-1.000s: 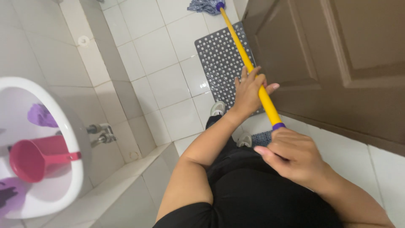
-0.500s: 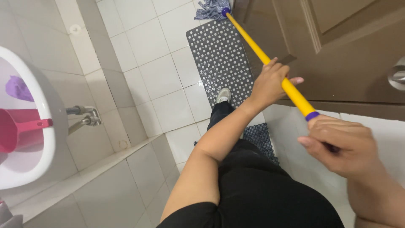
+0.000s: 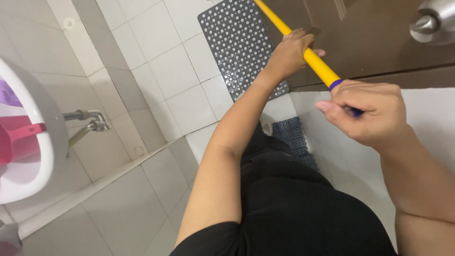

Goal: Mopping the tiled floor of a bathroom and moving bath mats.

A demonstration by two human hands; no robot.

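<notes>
White tiles (image 3: 173,71) cover the bathroom floor and the low wall. On the far floor lies a grey rubber mat (image 3: 239,42) full of round holes, right by a brown door (image 3: 379,38) with a shiny metal handle (image 3: 433,19). At the left sits a white basin (image 3: 33,156) with a pink scoop (image 3: 19,140) inside, and a metal tap (image 3: 87,123) beside it. The mop handle (image 3: 310,59) is a long yellow stick with a purple band. It slants across the mat toward the door. The left hand (image 3: 289,54) is wrapped tight around the stick farther along. The right hand (image 3: 367,111) is closed around its near purple end.
</notes>
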